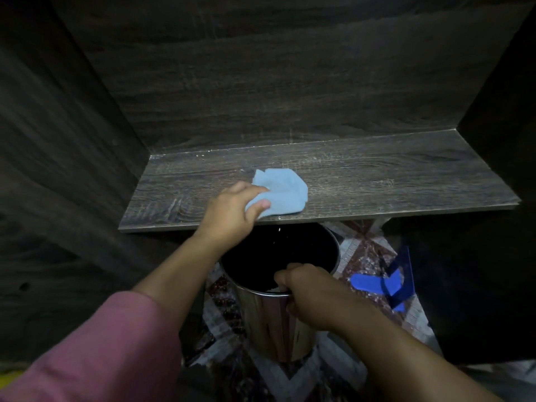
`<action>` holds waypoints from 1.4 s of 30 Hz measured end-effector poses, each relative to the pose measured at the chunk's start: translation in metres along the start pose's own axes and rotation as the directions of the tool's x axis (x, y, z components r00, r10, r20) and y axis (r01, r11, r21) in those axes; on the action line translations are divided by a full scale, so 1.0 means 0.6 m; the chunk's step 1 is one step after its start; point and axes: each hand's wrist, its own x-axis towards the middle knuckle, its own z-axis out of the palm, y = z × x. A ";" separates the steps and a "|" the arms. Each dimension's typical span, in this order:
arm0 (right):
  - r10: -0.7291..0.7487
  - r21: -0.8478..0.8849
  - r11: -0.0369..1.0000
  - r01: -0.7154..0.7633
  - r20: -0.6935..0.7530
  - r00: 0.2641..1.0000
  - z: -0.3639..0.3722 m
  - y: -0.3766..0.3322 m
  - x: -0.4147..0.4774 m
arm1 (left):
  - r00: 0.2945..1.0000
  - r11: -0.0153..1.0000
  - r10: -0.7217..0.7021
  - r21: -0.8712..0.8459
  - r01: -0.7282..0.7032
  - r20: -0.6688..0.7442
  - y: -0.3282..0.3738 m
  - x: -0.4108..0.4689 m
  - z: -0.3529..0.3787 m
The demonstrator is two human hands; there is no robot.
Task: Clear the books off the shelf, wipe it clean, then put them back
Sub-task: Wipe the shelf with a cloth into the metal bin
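Observation:
A dark wood-grain shelf [362,181] runs across the middle of the view, with no books on it. A crumpled light blue cloth [282,190] lies near the shelf's front edge. My left hand [232,211] grips the cloth's near corner between thumb and fingers. Below the shelf edge, my right hand [307,291] grips the near rim of a shiny metal bin [269,323] with a black inside. The bin's mouth sits right under the cloth. Small white specks show along the shelf's back corner and over the bin's mouth.
Dark wooden panels close in the shelf at the back [261,82], left [58,140] and right. A patterned floor [368,250] lies under the bin. A blue plastic object [383,282] rests on the floor to the bin's right.

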 end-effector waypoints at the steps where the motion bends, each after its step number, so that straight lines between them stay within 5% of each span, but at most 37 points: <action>1: -0.004 -0.006 1.000 0.004 0.004 1.000 -0.002 -0.002 0.000 | 1.000 1.000 0.005 -0.016 -0.005 0.015 0.005 -0.009 -0.003; 7: -0.022 -0.033 0.999 0.023 0.023 0.999 -0.007 -0.007 -0.009 | 0.996 0.982 0.009 -0.188 0.008 0.090 0.034 -0.058 -0.030; 16: 0.001 -0.042 0.999 0.000 0.024 1.000 -0.006 -0.013 -0.021 | 0.897 0.964 -0.197 -0.246 0.102 -0.397 0.088 -0.086 -0.043; 21: -0.021 -0.082 0.996 0.021 -0.009 1.000 -0.009 -0.011 -0.025 | 0.981 0.984 -0.178 -0.029 0.176 -0.072 0.084 -0.087 -0.020; 26: -0.021 -0.092 0.996 0.018 -0.035 0.999 -0.008 -0.010 -0.023 | 0.936 0.983 -0.155 -0.147 0.113 -0.315 0.094 -0.083 -0.035; 30: -0.018 -0.081 0.997 0.016 -0.030 0.999 -0.007 -0.009 -0.023 | 0.981 0.989 -0.148 -0.043 0.144 -0.123 0.069 -0.086 -0.017; 35: -0.025 -0.081 0.996 0.022 -0.039 0.999 -0.004 -0.007 -0.022 | 0.882 0.983 -0.118 -0.182 0.038 -0.456 0.085 -0.071 -0.039; 37: -0.024 -0.082 0.996 0.021 -0.040 0.999 -0.003 -0.007 -0.022 | 0.936 0.988 -0.110 -0.139 0.066 -0.333 0.077 -0.068 -0.037; 40: -0.029 -0.100 0.995 0.026 -0.034 0.999 -0.002 -0.005 -0.023 | 0.991 0.989 -0.124 -0.072 0.128 0.057 0.059 -0.070 -0.023; 42: -0.030 -0.096 0.995 0.027 -0.027 0.999 -0.003 -0.004 -0.022 | 0.995 0.985 -0.100 -0.139 0.099 0.000 0.058 -0.067 -0.025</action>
